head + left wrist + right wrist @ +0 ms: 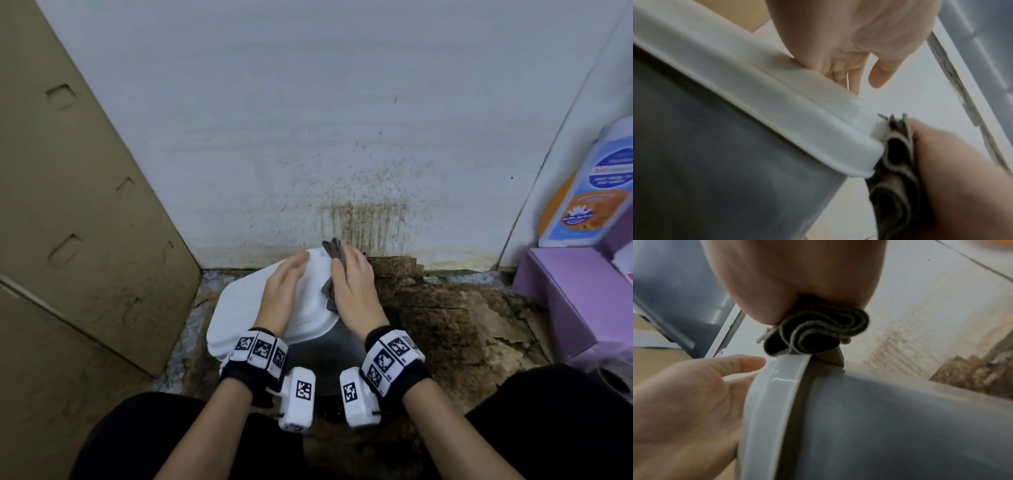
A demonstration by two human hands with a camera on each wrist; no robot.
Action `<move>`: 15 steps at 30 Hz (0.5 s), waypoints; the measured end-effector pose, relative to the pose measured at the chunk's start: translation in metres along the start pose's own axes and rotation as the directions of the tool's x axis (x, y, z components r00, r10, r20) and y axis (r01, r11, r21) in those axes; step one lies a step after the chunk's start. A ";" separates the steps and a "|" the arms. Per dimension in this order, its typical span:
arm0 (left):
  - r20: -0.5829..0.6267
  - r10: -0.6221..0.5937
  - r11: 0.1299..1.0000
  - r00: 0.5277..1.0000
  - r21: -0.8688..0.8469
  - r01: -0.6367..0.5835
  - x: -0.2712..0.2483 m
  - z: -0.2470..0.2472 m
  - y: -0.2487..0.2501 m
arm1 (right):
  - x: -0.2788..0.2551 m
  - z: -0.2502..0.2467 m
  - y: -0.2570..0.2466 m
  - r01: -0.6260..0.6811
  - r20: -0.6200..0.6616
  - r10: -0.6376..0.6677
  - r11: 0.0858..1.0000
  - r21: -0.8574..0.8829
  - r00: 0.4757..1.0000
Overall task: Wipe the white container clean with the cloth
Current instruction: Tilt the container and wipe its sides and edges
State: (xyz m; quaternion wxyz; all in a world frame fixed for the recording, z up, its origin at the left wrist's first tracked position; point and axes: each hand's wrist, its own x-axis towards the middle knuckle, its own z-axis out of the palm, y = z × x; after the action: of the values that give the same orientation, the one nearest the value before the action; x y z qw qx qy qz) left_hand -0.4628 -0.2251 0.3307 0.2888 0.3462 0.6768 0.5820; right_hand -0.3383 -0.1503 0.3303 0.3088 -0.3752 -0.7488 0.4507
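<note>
Label text on bottle [596, 192] unreadably blurred.

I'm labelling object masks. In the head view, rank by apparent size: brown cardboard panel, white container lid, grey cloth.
1. Brown cardboard panel, partly enlarged by nearness.
2. White container lid.
3. Grey cloth, mostly hidden under the right hand.

Grimy storage corner: stained wall [363, 212], cardboard box [78, 205], purple cartons [561, 291]
</note>
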 end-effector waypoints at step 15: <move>-0.177 -0.011 0.975 0.984 0.215 0.050 -0.004 -0.023 -0.002 | 0.003 -0.045 0.027 -0.105 -0.002 0.106 0.991 -0.082 0.994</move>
State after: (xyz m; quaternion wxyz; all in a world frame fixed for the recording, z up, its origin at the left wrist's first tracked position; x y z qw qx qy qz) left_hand -0.4789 -0.2422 0.3320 0.1974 0.3131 0.7645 0.5278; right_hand -0.2963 -0.1198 0.3242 0.2680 -0.4261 -0.7462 0.4356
